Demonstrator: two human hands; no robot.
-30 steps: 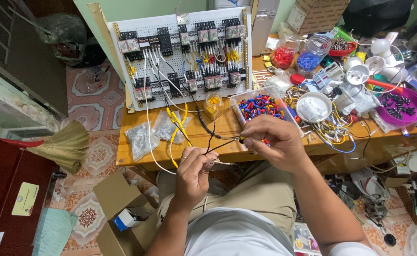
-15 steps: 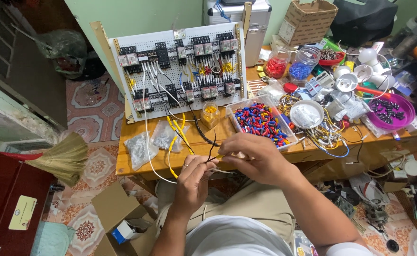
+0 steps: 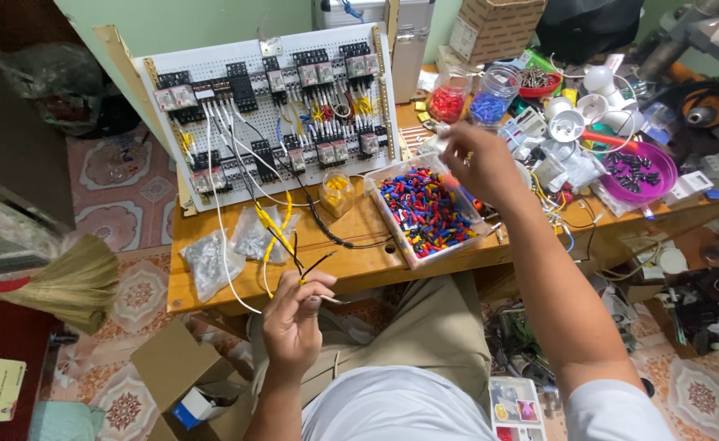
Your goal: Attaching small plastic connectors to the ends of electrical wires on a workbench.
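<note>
My left hand hovers near the table's front edge, pinching thin black and yellow wires that run up to a white perforated panel full of relays and terminal blocks. My right hand is stretched over the far right corner of a clear tray filled with red, blue and yellow terminals. Its fingers are curled, and a small red piece shows at the fingertips; I cannot tell if it is held. A small jar of yellow terminals stands left of the tray.
Jars of red and blue parts stand behind the tray. A purple bowl, white lamp holders and loose cables crowd the right side. Plastic bags of parts lie left. A broom and cardboard box are on the floor.
My right hand has left the wires at my left hand and reached forward and right over the terminal tray. My left hand keeps hold of the wires.
</note>
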